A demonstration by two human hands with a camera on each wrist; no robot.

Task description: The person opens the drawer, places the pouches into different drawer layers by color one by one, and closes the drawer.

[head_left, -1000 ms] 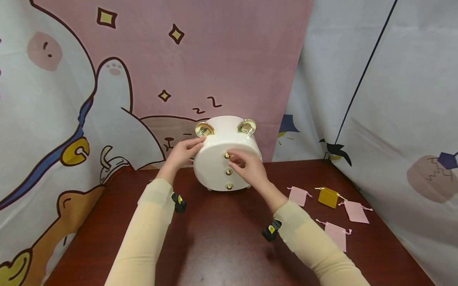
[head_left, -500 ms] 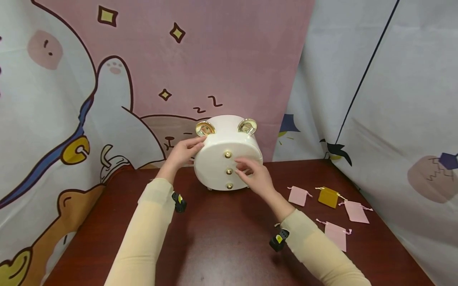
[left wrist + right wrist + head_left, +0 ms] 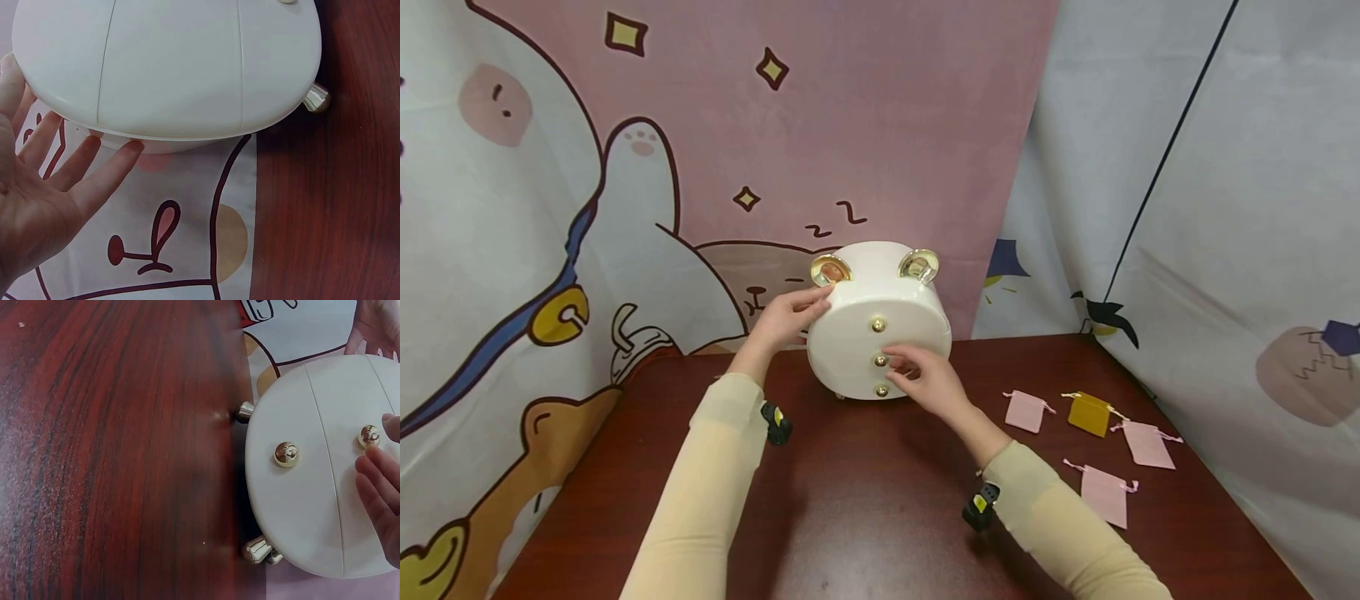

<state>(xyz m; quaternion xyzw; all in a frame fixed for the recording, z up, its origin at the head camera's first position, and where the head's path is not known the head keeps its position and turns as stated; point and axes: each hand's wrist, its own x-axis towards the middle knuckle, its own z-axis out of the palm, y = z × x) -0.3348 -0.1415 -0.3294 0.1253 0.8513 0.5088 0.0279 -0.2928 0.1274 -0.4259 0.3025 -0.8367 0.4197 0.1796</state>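
A white oval box [image 3: 842, 358] with gold ear-shaped trims stands on the table, its front split by seams into sections. Down its middle run a top gold knob [image 3: 878, 325], a middle gold knob [image 3: 369, 435] and a bottom gold knob [image 3: 287, 454]. My left hand [image 3: 785, 321] rests on the box's left side, fingers spread and fairly straight in the left wrist view. At the middle knob, my right hand [image 3: 928, 379] has its thumb and fingers to either side; a fingertip appears to touch the knob, and the thumb looks slightly apart.
On the table's right lie a mustard drawstring pouch [image 3: 1087, 414] and several pink ones, among them a pink pouch [image 3: 1103, 497] nearest me. A printed cloth [image 3: 910, 125] hangs close behind the box. The box stands on short gold feet [image 3: 256, 549].
My right hand has left the top knob, drawn back a little, and come down to the middle knob. The left hand has stayed on the box's side.
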